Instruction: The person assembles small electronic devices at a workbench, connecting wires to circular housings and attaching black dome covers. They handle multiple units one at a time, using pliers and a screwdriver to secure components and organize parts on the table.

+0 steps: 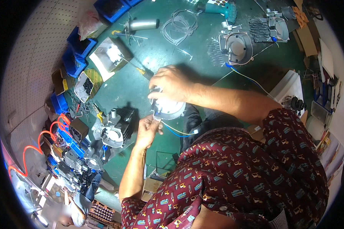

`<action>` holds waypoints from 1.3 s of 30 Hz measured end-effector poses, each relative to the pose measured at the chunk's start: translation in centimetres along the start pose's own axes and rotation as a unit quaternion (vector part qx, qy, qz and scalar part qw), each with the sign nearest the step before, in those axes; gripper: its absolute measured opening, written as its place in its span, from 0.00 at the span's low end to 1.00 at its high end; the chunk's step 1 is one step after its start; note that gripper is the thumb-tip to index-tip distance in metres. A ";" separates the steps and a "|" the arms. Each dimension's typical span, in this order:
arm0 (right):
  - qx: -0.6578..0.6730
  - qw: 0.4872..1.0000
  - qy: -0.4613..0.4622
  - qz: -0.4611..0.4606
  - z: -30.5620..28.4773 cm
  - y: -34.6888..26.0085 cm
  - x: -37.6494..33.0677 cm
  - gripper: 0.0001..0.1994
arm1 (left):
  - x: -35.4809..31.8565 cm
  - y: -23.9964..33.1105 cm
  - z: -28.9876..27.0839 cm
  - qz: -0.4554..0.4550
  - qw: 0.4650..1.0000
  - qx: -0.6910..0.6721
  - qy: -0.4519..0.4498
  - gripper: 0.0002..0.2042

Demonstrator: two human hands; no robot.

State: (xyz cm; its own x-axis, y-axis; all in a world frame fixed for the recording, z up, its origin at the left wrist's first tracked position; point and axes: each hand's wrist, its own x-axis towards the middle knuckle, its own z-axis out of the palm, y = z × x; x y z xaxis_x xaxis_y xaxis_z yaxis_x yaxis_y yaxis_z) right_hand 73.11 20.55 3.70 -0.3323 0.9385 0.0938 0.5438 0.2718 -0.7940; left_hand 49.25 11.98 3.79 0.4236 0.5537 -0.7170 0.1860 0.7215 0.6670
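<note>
A round, silvery metal engine housing [171,111] sits at the near edge of the green bench, in front of my body. My right hand [172,84] is closed over its far side, fingers bent down onto it and hiding that part. At its near left rim, my left hand [146,130] pinches the edge with thumb and fingertips. Blue and yellow wires [176,131] run out beside the left fingers to a small white connector [196,131]. A screwdriver [142,71] with a yellow and dark handle points away from my right fingers; whether they touch it is unclear.
Finned engine units stand at the left [114,133] and the far right [237,47]. Flat gaskets [179,28], a teal power tool [221,9] and a metal cylinder [143,24] lie at the back. Blue bins [73,63] line the left; a person [80,208] is at lower left.
</note>
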 end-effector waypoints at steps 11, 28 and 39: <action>-0.015 1.000 0.014 -0.023 0.5 0.1 -0.4 0.13 | 0.1 -5.2 0.9 -0.060 0.907 -0.416 -0.028 0.07; -0.006 1.000 0.008 0.005 0.4 0.3 0.2 0.15 | -0.6 -0.6 5.4 0.139 0.885 0.271 0.353 0.07; 0.007 1.000 -0.005 0.010 0.5 0.3 -0.4 0.15 | -0.3 -0.5 6.6 0.104 0.887 0.212 0.398 0.05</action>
State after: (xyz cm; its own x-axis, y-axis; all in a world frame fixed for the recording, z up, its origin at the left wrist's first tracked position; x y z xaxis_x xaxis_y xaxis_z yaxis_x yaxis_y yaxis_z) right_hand 73.01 20.15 3.07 -0.3298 0.9414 0.0712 0.5404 0.2501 -0.8034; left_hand 54.89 8.70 5.02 -0.2404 0.8963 -0.3726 0.5650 0.4413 0.6972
